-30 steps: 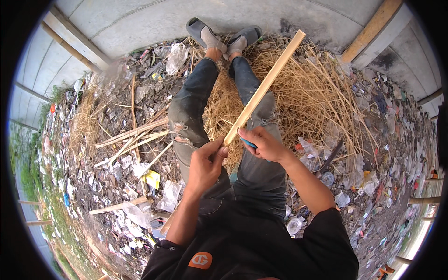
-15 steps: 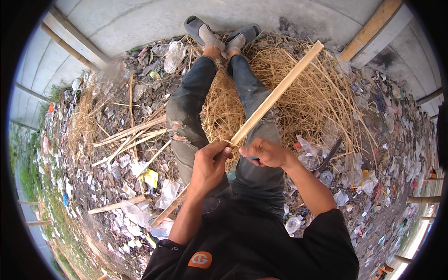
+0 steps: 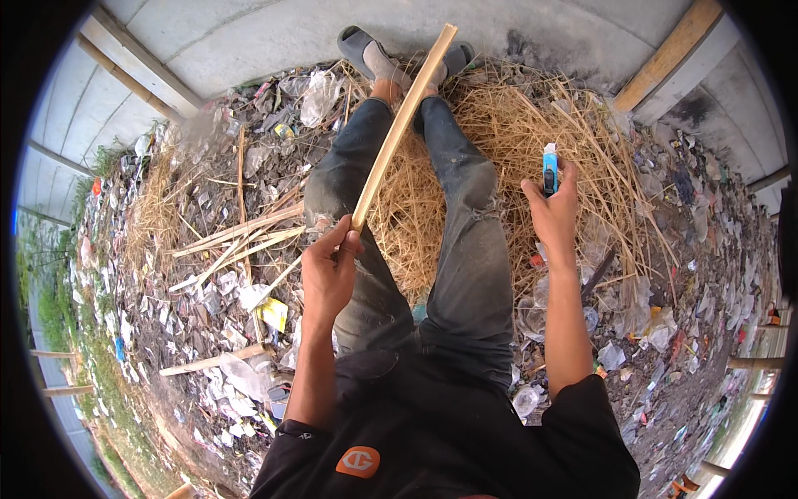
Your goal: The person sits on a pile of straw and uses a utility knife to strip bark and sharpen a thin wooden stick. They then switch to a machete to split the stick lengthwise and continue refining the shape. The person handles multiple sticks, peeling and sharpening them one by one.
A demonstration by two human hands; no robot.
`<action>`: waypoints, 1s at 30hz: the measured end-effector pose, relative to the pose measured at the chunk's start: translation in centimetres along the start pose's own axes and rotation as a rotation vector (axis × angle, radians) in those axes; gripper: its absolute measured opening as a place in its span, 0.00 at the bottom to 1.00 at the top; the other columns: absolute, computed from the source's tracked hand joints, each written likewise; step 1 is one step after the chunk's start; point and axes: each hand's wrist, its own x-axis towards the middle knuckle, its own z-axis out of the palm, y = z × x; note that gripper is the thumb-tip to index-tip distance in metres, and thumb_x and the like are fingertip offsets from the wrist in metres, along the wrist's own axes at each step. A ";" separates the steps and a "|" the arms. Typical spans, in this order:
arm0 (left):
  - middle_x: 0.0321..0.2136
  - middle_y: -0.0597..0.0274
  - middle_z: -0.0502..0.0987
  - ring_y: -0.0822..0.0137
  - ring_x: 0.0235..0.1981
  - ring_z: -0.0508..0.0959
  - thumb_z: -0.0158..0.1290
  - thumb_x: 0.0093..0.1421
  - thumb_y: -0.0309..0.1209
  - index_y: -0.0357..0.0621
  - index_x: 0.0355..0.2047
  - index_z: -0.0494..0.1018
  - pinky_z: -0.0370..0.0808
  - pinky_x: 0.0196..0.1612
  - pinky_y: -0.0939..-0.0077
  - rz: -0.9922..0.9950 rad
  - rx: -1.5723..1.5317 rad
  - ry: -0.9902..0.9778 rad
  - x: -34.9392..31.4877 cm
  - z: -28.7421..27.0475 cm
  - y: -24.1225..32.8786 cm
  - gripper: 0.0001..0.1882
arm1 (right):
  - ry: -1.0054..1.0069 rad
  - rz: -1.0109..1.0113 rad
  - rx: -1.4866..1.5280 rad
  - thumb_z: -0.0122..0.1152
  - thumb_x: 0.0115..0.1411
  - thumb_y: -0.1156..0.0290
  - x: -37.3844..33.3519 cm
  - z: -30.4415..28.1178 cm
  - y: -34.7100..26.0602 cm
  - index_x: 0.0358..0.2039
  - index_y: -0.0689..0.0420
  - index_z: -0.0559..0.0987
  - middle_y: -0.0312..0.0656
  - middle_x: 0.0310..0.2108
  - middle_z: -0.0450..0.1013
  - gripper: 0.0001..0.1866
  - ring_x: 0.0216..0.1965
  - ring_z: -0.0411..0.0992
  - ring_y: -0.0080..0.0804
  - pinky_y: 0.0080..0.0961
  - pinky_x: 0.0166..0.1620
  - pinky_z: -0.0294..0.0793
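My left hand (image 3: pixel 330 262) pinches the near end of a long, pale bamboo strip (image 3: pixel 401 125). The strip slants up and to the right, its far end crossing in front of my right shoe. My right hand (image 3: pixel 554 208), out to the right above the shavings, grips a blue box-cutter knife (image 3: pixel 549 170) with a dark slider; its tip points away from me. Strip and knife are well apart. Between and beside my legs lies a heap of thin, straw-coloured shavings (image 3: pixel 540 125).
Several split bamboo strips (image 3: pixel 241 233) lie left of my knee, with a shorter piece (image 3: pixel 212 361) nearer me. Plastic litter covers the ground around. A grey wall (image 3: pixel 249 37) stands beyond my feet, with a wooden post (image 3: pixel 669 54) against it. A dark curved object (image 3: pixel 600 273) lies at the right.
My right hand has moved away from the strip, outward to the right and farther from me, with the knife. My left hand has shifted left, and the strip now stands steeper.
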 end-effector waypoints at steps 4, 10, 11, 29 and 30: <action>0.26 0.56 0.78 0.73 0.28 0.77 0.56 0.68 0.25 0.32 0.55 0.77 0.74 0.34 0.74 0.143 -0.042 0.036 -0.7 2.2 0.2 0.16 | -0.291 -0.103 -0.065 0.71 0.61 0.59 -2.2 1.4 -1.5 0.39 0.59 0.80 0.30 0.17 0.68 0.17 0.21 0.68 0.20 0.19 0.28 0.67; 0.27 0.51 0.79 0.65 0.26 0.79 0.59 0.64 0.22 0.32 0.52 0.78 0.74 0.31 0.71 0.278 0.057 -0.018 -1.5 4.1 2.2 0.16 | -0.616 -0.065 0.035 0.73 0.60 0.53 -6.6 4.6 -4.9 0.27 0.58 0.81 0.28 0.15 0.65 0.20 0.19 0.61 0.18 0.23 0.24 0.62; 0.28 0.50 0.79 0.64 0.26 0.79 0.60 0.63 0.22 0.32 0.52 0.78 0.74 0.31 0.71 0.288 0.071 -0.021 -1.7 4.1 2.3 0.16 | -0.629 -0.101 0.047 0.73 0.60 0.52 -6.8 5.2 -5.3 0.25 0.59 0.81 0.28 0.15 0.65 0.21 0.19 0.61 0.18 0.24 0.24 0.62; 0.27 0.53 0.84 0.74 0.29 0.82 0.58 0.67 0.26 0.29 0.52 0.79 0.77 0.34 0.75 -0.072 -0.060 -0.242 -2.8 3.7 1.1 0.16 | -0.763 -0.567 -0.020 0.68 0.54 0.77 -8.0 5.4 -1.9 0.36 0.59 0.77 0.47 0.25 0.76 0.10 0.28 0.79 0.47 0.34 0.30 0.73; 0.27 0.53 0.84 0.74 0.29 0.82 0.58 0.67 0.26 0.29 0.52 0.79 0.77 0.34 0.75 -0.068 -0.029 -0.254 -2.8 3.6 1.3 0.16 | -0.766 -0.543 -0.014 0.68 0.54 0.76 -8.1 5.4 -1.8 0.35 0.60 0.77 0.47 0.25 0.76 0.09 0.27 0.79 0.46 0.34 0.29 0.72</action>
